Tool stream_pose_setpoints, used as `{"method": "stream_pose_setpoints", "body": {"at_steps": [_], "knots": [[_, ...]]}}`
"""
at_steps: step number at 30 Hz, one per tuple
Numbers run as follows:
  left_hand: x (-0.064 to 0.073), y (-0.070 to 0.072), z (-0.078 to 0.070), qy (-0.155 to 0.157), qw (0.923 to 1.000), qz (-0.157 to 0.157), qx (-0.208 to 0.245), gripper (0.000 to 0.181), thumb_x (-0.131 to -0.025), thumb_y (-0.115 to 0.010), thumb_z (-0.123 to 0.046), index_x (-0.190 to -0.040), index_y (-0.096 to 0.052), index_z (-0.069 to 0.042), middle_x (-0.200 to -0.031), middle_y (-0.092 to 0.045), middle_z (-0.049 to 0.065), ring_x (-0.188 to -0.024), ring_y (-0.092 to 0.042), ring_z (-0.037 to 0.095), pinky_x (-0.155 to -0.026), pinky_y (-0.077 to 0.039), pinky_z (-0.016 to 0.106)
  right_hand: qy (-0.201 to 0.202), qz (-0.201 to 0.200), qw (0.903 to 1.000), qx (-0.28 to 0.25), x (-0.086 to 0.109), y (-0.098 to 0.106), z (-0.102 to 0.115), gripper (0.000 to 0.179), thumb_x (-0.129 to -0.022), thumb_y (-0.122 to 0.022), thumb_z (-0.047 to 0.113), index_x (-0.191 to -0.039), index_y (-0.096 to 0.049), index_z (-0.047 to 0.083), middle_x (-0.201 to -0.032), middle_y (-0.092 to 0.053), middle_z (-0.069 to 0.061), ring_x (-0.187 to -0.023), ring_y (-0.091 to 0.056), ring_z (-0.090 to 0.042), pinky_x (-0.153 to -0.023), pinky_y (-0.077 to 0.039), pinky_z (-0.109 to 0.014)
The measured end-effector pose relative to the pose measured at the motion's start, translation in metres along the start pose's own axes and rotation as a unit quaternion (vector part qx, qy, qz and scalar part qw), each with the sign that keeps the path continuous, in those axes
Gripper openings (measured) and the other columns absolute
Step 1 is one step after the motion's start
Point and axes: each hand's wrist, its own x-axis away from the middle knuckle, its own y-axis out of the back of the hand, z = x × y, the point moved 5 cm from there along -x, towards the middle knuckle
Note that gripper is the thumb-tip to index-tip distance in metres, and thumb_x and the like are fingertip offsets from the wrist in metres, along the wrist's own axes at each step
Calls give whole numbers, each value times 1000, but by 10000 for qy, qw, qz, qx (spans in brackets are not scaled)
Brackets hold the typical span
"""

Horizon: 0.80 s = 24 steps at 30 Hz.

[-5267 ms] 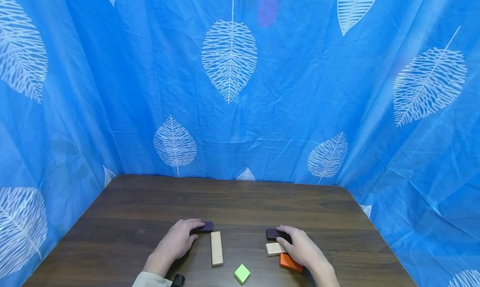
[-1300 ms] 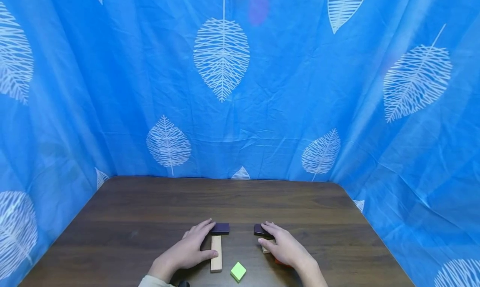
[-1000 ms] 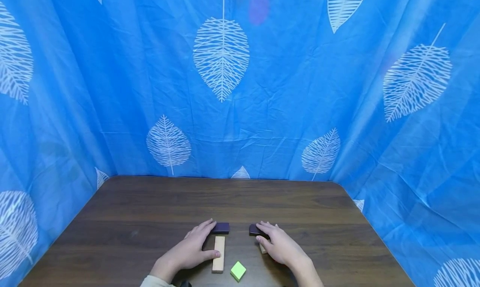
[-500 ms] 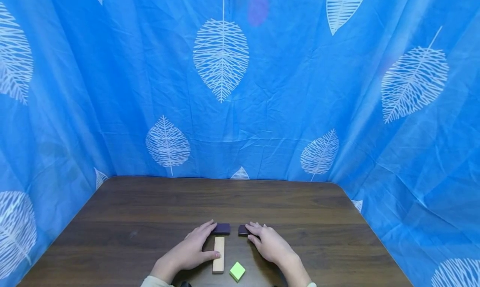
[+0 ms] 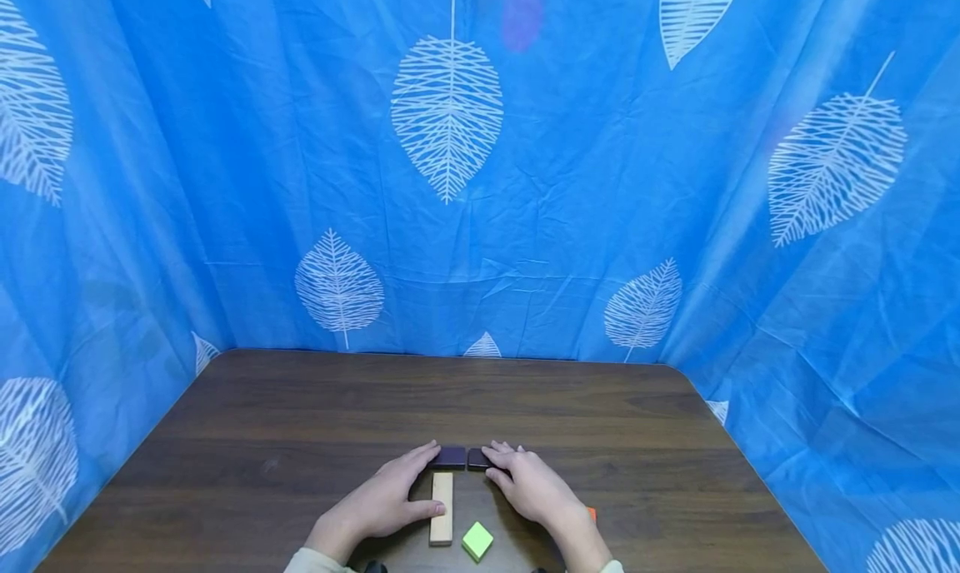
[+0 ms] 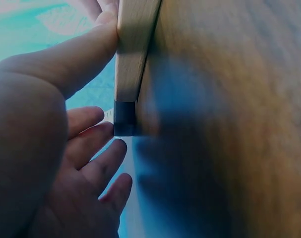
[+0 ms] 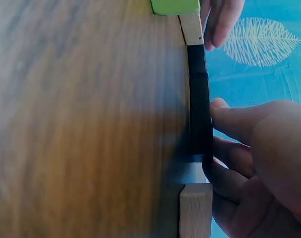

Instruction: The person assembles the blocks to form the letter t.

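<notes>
Two dark wooden blocks lie end to end in the head view, with a thin seam between the left dark block (image 5: 452,458) and the right dark block (image 5: 477,460). My left hand (image 5: 378,500) has its fingertips at the left dark block's outer end; its thumb rests on a long pale wooden block (image 5: 441,527). The right hand (image 5: 536,490) lies over the right dark block, covering its outer part, with fingers extended and thumb at its near side. Close below that hand, the right wrist view shows another pale block (image 7: 196,213), hidden in the head view.
A lime-green block (image 5: 477,541) sits between the hands, nearer the front. Part of an orange block (image 5: 592,514) shows beyond the right wrist. The brown wood-grain table (image 5: 300,398) ends at a blue leaf-print curtain (image 5: 555,223).
My right hand has slid the right dark block leftward up to the left dark block. The left hand's thumb has come onto the long pale block, which shifted slightly right.
</notes>
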Motion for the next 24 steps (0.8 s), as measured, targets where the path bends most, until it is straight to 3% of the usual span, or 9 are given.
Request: {"method": "stream_pose_setpoints", "body": {"at_steps": [16, 24], "knots": [[-2, -4, 7, 195, 9990, 101, 396, 89, -90, -72, -51, -153, -37, 0, -157, -35, 20, -142, -35, 40, -108, -32, 60, -432, 133, 9980, -436, -3, -7, -6, 46, -98, -67, 31, -138, -63, 9, -141, -58, -12, -133, -49, -37, -108, -35, -55], [-3, -1, 3, 231, 9994, -81, 237, 92, -88, -74, -52, -153, -36, 1, -157, -35, 21, -141, -36, 41, -108, -32, 60, -560, 27, 9967, -580, 0, -8, -8, 51, -97, -68, 37, -142, -59, 15, -144, -55, -11, -133, -47, -43, -105, -37, -61]]}}
